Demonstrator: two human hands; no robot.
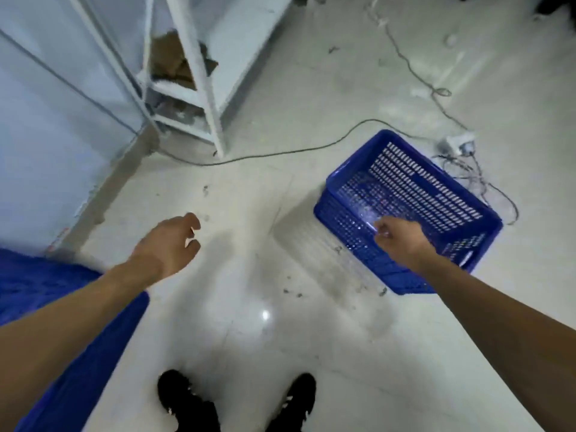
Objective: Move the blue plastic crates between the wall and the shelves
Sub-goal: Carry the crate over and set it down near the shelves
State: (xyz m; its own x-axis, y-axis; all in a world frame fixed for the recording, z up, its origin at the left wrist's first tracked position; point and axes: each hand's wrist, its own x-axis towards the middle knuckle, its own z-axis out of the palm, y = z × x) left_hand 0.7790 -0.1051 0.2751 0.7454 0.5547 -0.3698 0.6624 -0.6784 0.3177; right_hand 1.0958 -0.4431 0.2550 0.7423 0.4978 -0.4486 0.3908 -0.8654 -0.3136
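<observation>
A blue plastic crate with slotted walls sits on the pale floor at the right, turned at an angle. My right hand is at its near-left rim with the fingers curled over the edge. My left hand hovers over bare floor left of centre, fingers loosely apart and holding nothing. A second blue crate lies at the lower left beside the wall, partly hidden under my left forearm. The white metal shelves stand at the upper left, close to the wall.
A thin cable runs across the floor from the shelf foot to a power strip with tangled wires behind the crate. Cardboard scraps lie on the shelves. Small bits of debris dot the floor. My black shoes are at the bottom.
</observation>
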